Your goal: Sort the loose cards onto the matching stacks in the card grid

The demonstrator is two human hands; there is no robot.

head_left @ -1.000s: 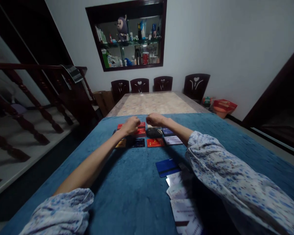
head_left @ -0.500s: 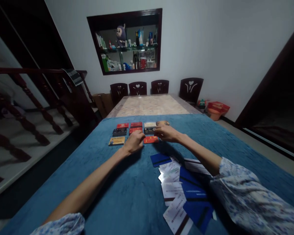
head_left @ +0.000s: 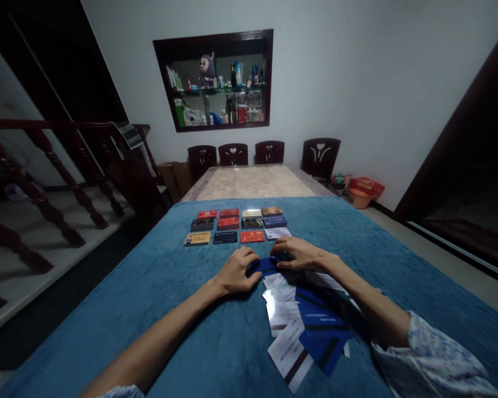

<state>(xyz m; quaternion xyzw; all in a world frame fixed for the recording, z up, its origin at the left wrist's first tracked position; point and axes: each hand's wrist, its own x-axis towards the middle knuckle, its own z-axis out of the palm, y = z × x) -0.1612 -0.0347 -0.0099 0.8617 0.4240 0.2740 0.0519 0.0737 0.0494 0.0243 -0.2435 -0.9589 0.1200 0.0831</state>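
Both my hands are at a blue card at the far end of a loose pile. My left hand has its thumb and fingers at the card's left end. From the right, my right hand curls its fingers over the other end. White cards and blue cards with dark stripes overlap in the pile nearer me. Beyond my hands, rows of card stacks lie on the cloth, among them a yellow card, an orange-red card and a white card.
A blue cloth covers the near part of the table. Dark chairs stand around its far end. A red and orange bin is on the floor at right, and a wooden railing runs along the left.
Both hands have come back from the card rows to the blue card at the pile's far end. The bottom row's dark card and white card now show. The view has shifted slightly.
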